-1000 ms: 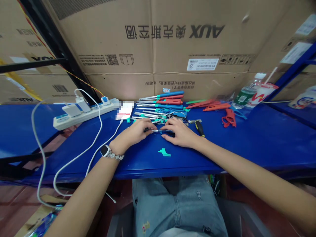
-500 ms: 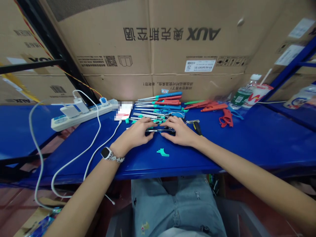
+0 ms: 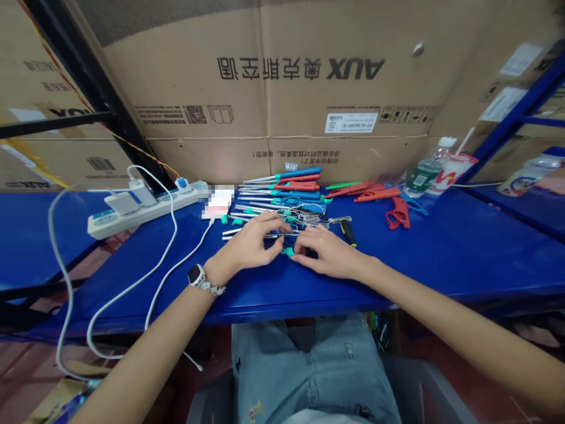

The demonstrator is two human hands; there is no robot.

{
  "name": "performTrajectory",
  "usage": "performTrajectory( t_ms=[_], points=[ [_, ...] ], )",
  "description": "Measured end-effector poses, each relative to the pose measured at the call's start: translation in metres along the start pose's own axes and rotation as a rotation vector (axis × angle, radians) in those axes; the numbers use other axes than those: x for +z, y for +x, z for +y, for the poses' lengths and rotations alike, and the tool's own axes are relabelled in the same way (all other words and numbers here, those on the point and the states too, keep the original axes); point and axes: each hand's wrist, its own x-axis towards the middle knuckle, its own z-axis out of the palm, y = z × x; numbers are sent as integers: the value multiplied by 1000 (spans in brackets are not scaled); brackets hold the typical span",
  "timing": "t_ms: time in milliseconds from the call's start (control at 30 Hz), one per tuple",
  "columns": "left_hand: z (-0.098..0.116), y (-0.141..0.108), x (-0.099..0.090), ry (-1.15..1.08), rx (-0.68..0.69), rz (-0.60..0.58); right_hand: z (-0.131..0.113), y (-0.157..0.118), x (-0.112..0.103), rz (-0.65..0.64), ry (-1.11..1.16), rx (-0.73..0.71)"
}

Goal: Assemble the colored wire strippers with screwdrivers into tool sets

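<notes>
A small green plastic piece (image 3: 288, 251) is pinched between the thumb and fingers of my right hand (image 3: 324, 253), low over the blue table. Beside it, my left hand (image 3: 256, 242) is curled with the thumb and fingertips close together; what they hold, if anything, is too small to make out. Thin metal rods (image 3: 232, 234) lie by my left hand and pass behind its fingers. Just beyond both hands is a tangle of thin wires and clear parts (image 3: 309, 217). A black and yellow screwdriver (image 3: 348, 231) lies right of my right hand.
Behind the hands lies a row of metal rods with blue and red handles (image 3: 300, 172). Orange plastic parts (image 3: 398, 213), a bottle (image 3: 424, 174) and a cup (image 3: 450, 172) stand or lie at the right. A power strip (image 3: 145, 212) with white cables is at left.
The green piece lay on the table in front of my hands; now my right hand has it. Both hands have come nearer the table's front edge, away from the metal rod between them.
</notes>
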Motion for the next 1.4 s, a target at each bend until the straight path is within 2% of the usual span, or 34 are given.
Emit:
performTrajectory(
  t_ms=[133, 233, 333, 433, 567, 667, 900, 1033, 1133, 1233, 1333, 1400],
  points=[
    [0, 21, 3, -31, -3, -79, 20, 10, -12, 193, 222, 183],
    [-5, 38, 8, 8, 7, -76, 32, 17, -15, 274, 318, 274],
    [-9, 43, 14, -38, -29, -38, 39, 21, -13, 351, 361, 300],
    [-12, 36, 20, -201, -130, 19, 40, 18, -11, 404, 363, 247],
    [-15, 25, 24, -543, -298, 6, 37, 10, -10, 407, 292, 172],
    [-15, 25, 26, -694, -379, 29, 34, 6, -7, 367, 270, 159],
    [-8, 29, 27, -708, -404, 102, 27, 6, -3, 331, 429, 200],
    [-1, 29, 25, -620, -452, 81, 25, 7, -1, 341, 370, 167],
    [2, 28, 25, -521, -419, 39, 24, 7, 0, 346, 294, 131],
    [0, 27, 26, -422, -352, 93, 24, 7, 1, 344, 314, 155],
    [-5, 26, 24, -342, -193, 158, 25, 8, 1, 344, 356, 199],
    [-8, 25, 19, -272, -88, 131, 26, 9, 2, 333, 364, 218]
  ],
)
